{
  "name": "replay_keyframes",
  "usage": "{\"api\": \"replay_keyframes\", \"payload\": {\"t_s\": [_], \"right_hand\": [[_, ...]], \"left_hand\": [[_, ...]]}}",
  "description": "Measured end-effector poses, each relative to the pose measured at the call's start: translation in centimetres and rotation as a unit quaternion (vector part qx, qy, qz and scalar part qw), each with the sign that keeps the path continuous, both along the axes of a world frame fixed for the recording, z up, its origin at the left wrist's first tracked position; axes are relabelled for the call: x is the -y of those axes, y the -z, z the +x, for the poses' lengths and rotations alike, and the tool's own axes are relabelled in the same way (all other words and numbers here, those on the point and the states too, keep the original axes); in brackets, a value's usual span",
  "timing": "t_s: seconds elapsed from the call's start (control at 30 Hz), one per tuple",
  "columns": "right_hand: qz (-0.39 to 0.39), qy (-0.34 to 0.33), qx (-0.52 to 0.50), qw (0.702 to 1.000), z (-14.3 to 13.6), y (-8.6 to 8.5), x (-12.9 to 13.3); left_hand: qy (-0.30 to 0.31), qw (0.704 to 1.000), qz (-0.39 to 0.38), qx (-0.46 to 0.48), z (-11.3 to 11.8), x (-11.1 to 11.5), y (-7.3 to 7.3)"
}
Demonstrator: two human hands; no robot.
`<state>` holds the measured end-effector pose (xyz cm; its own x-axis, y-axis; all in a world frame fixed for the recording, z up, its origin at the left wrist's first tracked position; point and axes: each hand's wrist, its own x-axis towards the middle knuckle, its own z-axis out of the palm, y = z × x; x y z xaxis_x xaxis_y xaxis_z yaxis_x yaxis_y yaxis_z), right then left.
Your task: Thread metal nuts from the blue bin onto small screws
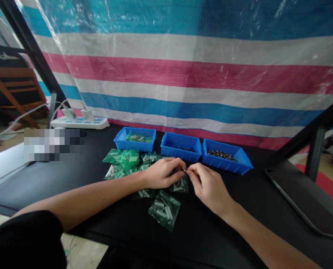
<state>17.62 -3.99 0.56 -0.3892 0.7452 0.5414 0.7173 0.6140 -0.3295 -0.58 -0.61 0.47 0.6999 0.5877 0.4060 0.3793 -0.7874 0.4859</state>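
My left hand (165, 172) and my right hand (211, 187) meet over the desk, fingertips pinched together. Between them shows a tiny pale piece (185, 170), too small to name. Green-tinted plastic bags (124, 157) of small white and metal parts lie in a pile beside and partly beneath my left hand. One such bag (165, 210) lies apart, nearer the front edge. Beyond my hands stand three blue bins: the left bin (121, 145) holds green bags, the middle bin (173, 151) a few small dark parts, the right bin (225, 166) many small metal parts.
A white power strip (79, 122) with plugs and cables stands at the back left of the black desk (93, 149). A dark flat tablet-like slab (304, 201) lies at the right. Striped sheeting (183, 74) hangs behind, between black frame legs. A wooden chair (17, 89) stands far left.
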Motion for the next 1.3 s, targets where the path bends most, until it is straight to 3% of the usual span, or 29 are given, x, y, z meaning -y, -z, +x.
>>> {"api": "replay_keyframes", "payload": {"t_s": [0.2, 0.47, 0.93, 1.3], "right_hand": [[-0.022, 0.003, 0.030, 0.999, 0.02, -0.12, 0.07], [0.006, 0.004, 0.063, 0.998, 0.06, -0.18, 0.22], [-0.029, -0.008, 0.018, 0.999, -0.03, 0.10, 0.21], [-0.030, 0.000, 0.046, 0.998, -0.11, 0.05, 0.08]], "left_hand": [[-0.008, 1.000, 0.003, 0.005, 0.01, 0.01, 0.23], [-0.010, 0.999, 0.038, -0.022, 0.14, 0.00, 0.02], [-0.004, 0.997, 0.045, -0.060, 0.04, -0.28, 0.08], [-0.007, 1.000, 0.016, -0.013, 0.07, -0.01, -0.10]]}}
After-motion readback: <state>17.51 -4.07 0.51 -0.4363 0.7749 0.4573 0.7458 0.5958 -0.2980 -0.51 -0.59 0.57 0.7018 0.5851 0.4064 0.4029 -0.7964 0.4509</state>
